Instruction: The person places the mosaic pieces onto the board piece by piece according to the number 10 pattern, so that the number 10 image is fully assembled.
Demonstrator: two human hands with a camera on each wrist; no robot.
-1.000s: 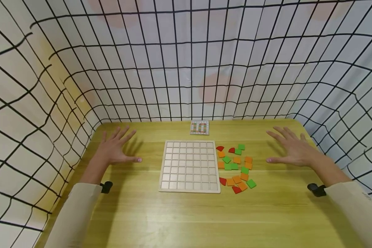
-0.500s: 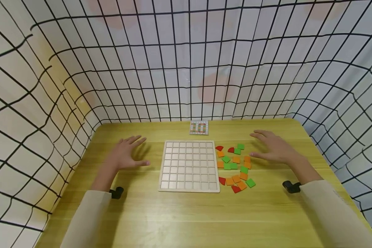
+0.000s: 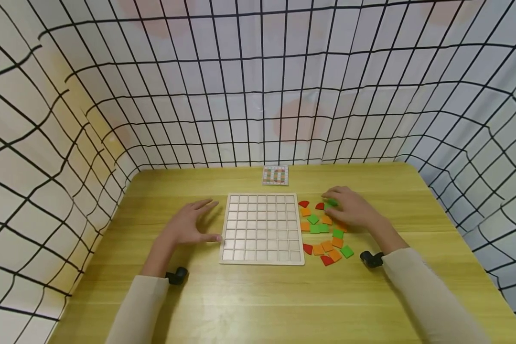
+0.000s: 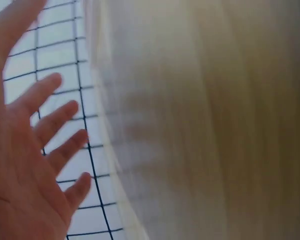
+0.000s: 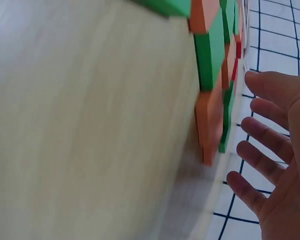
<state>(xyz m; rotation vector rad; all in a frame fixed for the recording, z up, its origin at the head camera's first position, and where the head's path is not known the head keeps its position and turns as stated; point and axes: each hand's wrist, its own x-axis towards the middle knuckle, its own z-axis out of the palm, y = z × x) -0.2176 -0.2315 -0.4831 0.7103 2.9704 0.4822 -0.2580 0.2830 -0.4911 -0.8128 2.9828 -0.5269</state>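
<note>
A pale wooden board (image 3: 260,228) with a grid of square recesses lies flat on the table. My left hand (image 3: 188,224) is at its left edge, thumb tip right at the rim, fingers spread and holding nothing. Beside the board's right edge lie loose flat tiles: orange squares (image 3: 317,250), green squares (image 3: 347,251) and red quarter-rounds (image 3: 327,260). Over the upper right of these tiles hovers my right hand (image 3: 350,208), partly hiding a few. In the right wrist view its fingers (image 5: 262,132) are apart, with the green tile (image 5: 210,55) and others beyond.
A small printed card (image 3: 275,175) with a coloured grid pattern lies behind the board near the table's back edge. Black-lined white curtains (image 3: 262,95) enclose the table (image 3: 241,306) at the back and sides. A small black wrist camera (image 3: 371,259) sits on each wrist.
Both hands have moved inward. The left has come from the table's left side to the board's edge; the right has come from the far right to above the tiles.
</note>
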